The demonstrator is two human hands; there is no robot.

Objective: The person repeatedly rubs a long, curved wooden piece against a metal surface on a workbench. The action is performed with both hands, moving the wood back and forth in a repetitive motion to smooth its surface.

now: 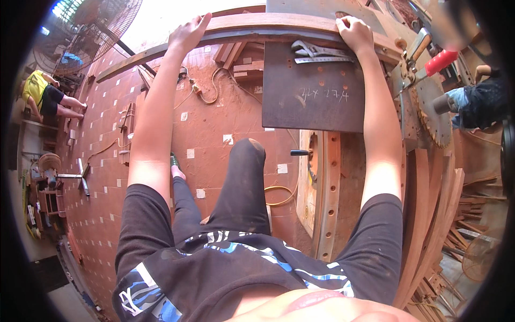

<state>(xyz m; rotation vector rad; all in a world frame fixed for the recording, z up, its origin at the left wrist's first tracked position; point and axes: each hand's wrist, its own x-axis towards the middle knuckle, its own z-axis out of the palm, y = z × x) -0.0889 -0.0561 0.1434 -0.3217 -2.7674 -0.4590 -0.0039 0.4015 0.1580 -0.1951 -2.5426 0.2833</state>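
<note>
A long reddish-brown wooden board [273, 21] lies crosswise at the far side, along a dark straight rail [241, 37]. My left hand [188, 35] is closed on the board's left part, its thumb pointing up. Curled fingers of my right hand [355, 35] grip the board farther right, above a dark metal table plate [306, 104]. Beside the right hand, an adjustable wrench [317, 51] and a metal ruler [324, 59] rest on the plate, which has chalk marks. Both arms reach straight forward.
A toothed circular saw blade [429, 118] stands right of my right forearm, near a red handle [441, 63]. Long planks [421, 214] lean at right. A fan [86, 35] and a person in yellow [36, 91] are left; another person [477, 102] is right. Cables [212, 96] cross the floor.
</note>
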